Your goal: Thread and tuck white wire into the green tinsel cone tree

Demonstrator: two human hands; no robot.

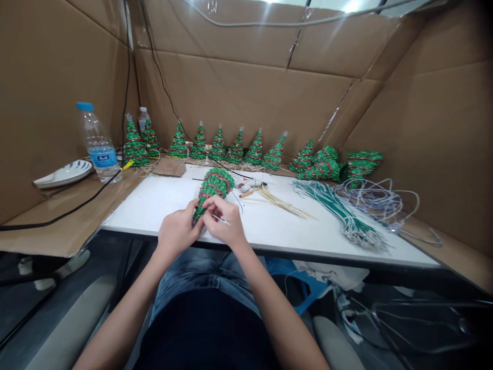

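Hands are meeting over the near edge of the white bench (162, 205), both closed on one small green beaded tree (211, 191) wound with red trim. The left hand (177, 230) is wrapping its fingers around the narrow end of the tree, which is lying tilted with its wide base pointing away from the person. The right hand (225, 222) is pinching the same end between thumb and fingertips, and a thin pale wire (221, 220) is sticking out from that pinch. Just beyond the tree, a bundle of straw-coloured sticks (281, 203) is lying on the bench, and further right a sheaf of green wires (339, 210) is fanning toward a loose coil of white wire (379, 198). Along the cardboard back wall a row of finished trees (227, 146) is standing upright, while a few more at the right end (331, 163) are lying on their sides. At far left a water bottle (98, 146) is standing beside a plate (63, 173).
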